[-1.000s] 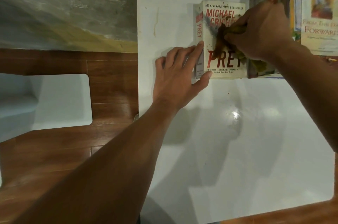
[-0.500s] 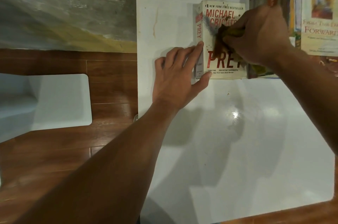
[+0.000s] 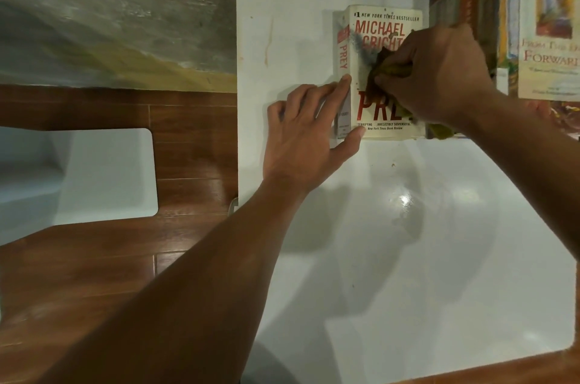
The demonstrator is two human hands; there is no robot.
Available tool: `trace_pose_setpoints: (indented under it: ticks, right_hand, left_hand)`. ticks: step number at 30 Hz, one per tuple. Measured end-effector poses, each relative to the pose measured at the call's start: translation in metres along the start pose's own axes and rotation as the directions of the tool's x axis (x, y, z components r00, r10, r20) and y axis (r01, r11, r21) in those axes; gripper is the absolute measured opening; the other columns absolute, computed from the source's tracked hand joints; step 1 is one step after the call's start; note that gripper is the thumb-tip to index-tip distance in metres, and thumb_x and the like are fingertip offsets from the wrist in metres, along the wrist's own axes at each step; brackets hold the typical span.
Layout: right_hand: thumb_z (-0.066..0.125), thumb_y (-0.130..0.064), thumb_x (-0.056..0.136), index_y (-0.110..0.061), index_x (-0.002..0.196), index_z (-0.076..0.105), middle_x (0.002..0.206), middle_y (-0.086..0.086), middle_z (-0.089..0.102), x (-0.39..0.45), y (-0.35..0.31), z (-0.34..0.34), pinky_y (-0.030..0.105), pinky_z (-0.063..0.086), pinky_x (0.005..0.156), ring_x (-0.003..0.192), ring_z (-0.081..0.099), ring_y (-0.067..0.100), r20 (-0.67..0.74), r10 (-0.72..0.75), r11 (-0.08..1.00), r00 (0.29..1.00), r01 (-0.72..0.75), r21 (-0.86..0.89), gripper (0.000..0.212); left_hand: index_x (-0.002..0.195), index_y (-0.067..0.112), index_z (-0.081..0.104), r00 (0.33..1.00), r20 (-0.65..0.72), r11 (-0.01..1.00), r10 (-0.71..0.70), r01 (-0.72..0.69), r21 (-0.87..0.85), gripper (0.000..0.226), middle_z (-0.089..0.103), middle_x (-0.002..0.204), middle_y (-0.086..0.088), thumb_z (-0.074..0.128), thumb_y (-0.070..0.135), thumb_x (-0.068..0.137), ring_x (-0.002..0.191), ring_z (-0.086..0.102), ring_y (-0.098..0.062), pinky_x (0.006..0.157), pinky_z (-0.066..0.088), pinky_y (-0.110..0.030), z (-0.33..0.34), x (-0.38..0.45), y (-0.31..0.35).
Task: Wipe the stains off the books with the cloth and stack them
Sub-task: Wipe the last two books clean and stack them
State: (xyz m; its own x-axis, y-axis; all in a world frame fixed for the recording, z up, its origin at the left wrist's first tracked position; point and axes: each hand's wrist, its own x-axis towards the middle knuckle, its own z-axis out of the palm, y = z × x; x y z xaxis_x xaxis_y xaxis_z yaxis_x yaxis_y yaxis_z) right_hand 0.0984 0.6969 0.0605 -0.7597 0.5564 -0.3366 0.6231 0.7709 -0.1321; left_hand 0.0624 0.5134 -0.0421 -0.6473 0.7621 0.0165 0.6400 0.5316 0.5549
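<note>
Head view: paperback [image 3: 381,113] flat, cover up, at far end of white table [image 3: 408,258]. Right hand [image 3: 439,69] clenches bunched cloth [image 3: 389,68] on grey smear; left hand [image 3: 309,132], fingers straight, braces spine. Risks — damp rub scuffs cover, push slides book into stack [image 3: 539,38] beside. Long axis runs away from viewer, title top far.

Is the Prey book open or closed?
Closed. The Prey book lies flat on the table, front cover up, spine showing; the cloth rubs the cover.
</note>
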Motion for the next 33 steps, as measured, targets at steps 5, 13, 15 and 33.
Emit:
trace_pose_setpoints:
  ticks: [5, 13, 15, 33]
  right_hand:
    - [0.065, -0.045, 0.093, -0.023, 0.118, 0.072, 0.109, 0.007, 0.071, 0.0027, 0.0019, 0.0001, 0.034, 0.058, 0.07, 0.076, 0.066, 0.021, -0.057, 0.064, 0.998, 0.996, -0.065, -0.01, 0.034]
    - [0.066, -0.043, 0.092, -0.022, 0.116, 0.072, 0.11, 0.005, 0.071, 0.0014, 0.0033, 0.0049, 0.027, 0.053, 0.068, 0.077, 0.065, 0.019, -0.064, 0.054, 0.998, 0.997, -0.052, 0.021, 0.032]
    - [0.067, -0.039, 0.092, -0.02, 0.117, 0.072, 0.111, 0.004, 0.071, -0.0026, 0.0011, 0.0067, 0.026, 0.053, 0.066, 0.076, 0.067, 0.02, -0.017, -0.003, 1.0, 1.0, 0.004, 0.029, 0.032]
    - [0.067, -0.042, 0.092, -0.02, 0.122, 0.069, 0.111, 0.006, 0.07, 0.0031, -0.0025, 0.0052, 0.023, 0.051, 0.058, 0.067, 0.063, 0.017, -0.029, 0.034, 0.999, 0.999, -0.033, 0.031, 0.037]
  left_hand:
    - [0.15, 0.027, 0.043, 1.0, -0.005, 1.0, -0.005, 0.005, -0.004, 0.068, 0.051, 0.144, 0.007, 0.043, 0.064, 0.094, 0.13, 0.041, -0.019, 0.104, 0.033, -0.04, 0.0, 0.0003, 0.0001]
    - [0.15, 0.026, 0.043, 1.0, -0.011, 1.0, 0.001, -0.001, -0.002, 0.068, 0.052, 0.144, 0.006, 0.042, 0.064, 0.094, 0.131, 0.042, -0.019, 0.104, 0.033, -0.041, 0.001, 0.0002, 0.0004]
    - [0.151, 0.026, 0.043, 1.0, -0.011, 1.0, 0.004, -0.004, 0.005, 0.068, 0.052, 0.143, 0.006, 0.042, 0.065, 0.094, 0.131, 0.042, -0.019, 0.104, 0.033, -0.04, 0.0008, 0.0005, 0.0006]
    - [0.151, 0.027, 0.042, 1.0, -0.004, 1.0, -0.011, 0.011, 0.001, 0.07, 0.051, 0.144, 0.006, 0.045, 0.065, 0.093, 0.131, 0.041, -0.02, 0.106, 0.032, -0.041, 0.0007, 0.0001, 0.0006]
